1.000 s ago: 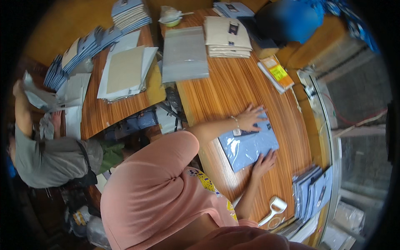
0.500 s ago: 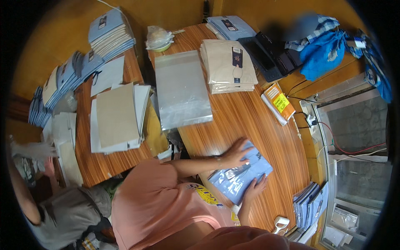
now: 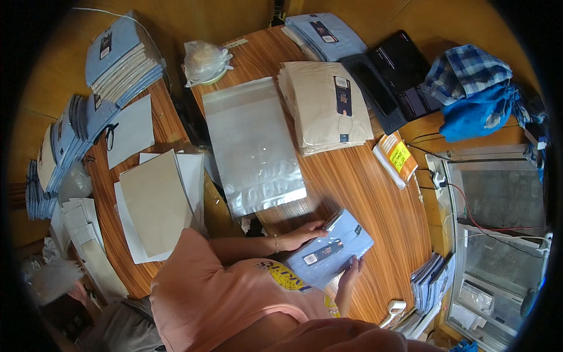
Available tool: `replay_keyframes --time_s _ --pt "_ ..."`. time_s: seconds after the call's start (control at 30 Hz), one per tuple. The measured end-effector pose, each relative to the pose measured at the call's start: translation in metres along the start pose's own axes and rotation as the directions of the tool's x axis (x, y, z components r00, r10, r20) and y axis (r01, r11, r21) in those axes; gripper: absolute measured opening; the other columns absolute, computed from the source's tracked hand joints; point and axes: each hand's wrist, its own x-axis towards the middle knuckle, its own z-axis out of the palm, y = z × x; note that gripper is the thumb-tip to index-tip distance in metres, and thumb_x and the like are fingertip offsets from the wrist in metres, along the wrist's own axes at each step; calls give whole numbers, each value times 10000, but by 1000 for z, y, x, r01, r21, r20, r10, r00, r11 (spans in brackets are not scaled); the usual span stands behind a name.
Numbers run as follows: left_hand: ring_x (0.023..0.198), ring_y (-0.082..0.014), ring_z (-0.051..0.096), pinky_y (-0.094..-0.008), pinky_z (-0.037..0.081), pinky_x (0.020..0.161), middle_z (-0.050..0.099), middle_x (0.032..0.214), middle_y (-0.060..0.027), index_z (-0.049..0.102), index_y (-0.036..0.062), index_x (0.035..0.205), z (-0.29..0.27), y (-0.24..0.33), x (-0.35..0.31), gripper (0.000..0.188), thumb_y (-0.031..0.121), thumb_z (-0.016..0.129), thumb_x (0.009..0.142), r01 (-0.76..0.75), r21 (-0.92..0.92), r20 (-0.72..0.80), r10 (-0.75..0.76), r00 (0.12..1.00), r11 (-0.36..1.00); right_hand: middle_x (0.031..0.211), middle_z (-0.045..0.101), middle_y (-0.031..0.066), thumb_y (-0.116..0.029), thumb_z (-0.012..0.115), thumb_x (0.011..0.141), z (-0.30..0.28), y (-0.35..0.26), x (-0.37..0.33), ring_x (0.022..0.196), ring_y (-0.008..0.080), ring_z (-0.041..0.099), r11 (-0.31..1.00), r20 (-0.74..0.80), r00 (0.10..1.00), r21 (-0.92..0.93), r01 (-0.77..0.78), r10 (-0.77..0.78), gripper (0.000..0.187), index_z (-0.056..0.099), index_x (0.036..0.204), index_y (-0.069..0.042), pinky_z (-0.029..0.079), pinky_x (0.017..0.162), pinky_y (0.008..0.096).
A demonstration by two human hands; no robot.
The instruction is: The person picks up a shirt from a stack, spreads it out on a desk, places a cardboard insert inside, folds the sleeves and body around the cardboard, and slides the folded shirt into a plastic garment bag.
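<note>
Over the big brown desk (image 3: pixel 396 234), a folded blue shirt (image 3: pixel 347 233) is between the left fingers (image 3: pixel 316 232) and right fingers (image 3: pixel 354 268), which hold its edges. Longways, it points away rightward, past the left fingers. Its dark tag (image 3: pixel 324 253) lies between.

Folded garment (image 3: pixel 352 232) between the left hand (image 3: pixel 300 236), at its left side, and the right hand (image 3: pixel 352 273), at its right, directly before the person, over the table (image 3: pixel 390 217). Behind it on this table: plastic bags (image 3: pixel 252 141) to the left, a garment stack (image 3: pixel 314 105) just right of them, a book (image 3: pixel 388 157) farther right. At right, beside the window (image 3: pixel 498 199): garment packs (image 3: pixel 433 281). At left: second table (image 3: pixel 102 182), bearing boards (image 3: pixel 155 202), with a garment pile (image 3: pixel 120 58) behind them.
</note>
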Motion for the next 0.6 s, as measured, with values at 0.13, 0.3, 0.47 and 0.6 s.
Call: replay_keyframes --time_s 0.13,0.3,0.47,0.6 --pt "1315 -206 210 -310 173 1088 247 1430 -146 165 -43 1398 -4 4 -8 744 239 582 850 14 135 -13 -13 1000 991 1229 479 127 -145 550 847 -13 -4 6 1089 245 485 933 -42 995 -353 65 -85 427 463 1245 -16 379 918 340" --pt "1224 -165 350 -307 279 1032 381 1351 -74 231 38 1400 -25 -29 12 576 134 500 900 -22 131 -5 22 1000 991 1293 421 204 -185 503 864 -52 16 -5 1156 349 417 308 70 837 -910 276 -543 418 473 1244 -13 328 967 441" --pt "1200 -152 369 -303 293 1016 390 1332 -86 274 25 1373 -22 -47 23 486 98 451 927 -130 63 -114 137 984 989 1234 473 213 -160 520 833 -59 10 13 1126 373 431 242 124 775 -909 339 -619 379 519 1183 -14 315 967 456" --pt "1218 -159 367 -298 265 1034 402 1337 -98 297 -10 1363 9 47 5 480 123 461 932 -215 406 -103 279 955 888 1248 470 194 -147 524 845 -45 4 13 1152 357 417 292 135 789 -881 373 -599 369 522 1195 -29 296 1002 441"
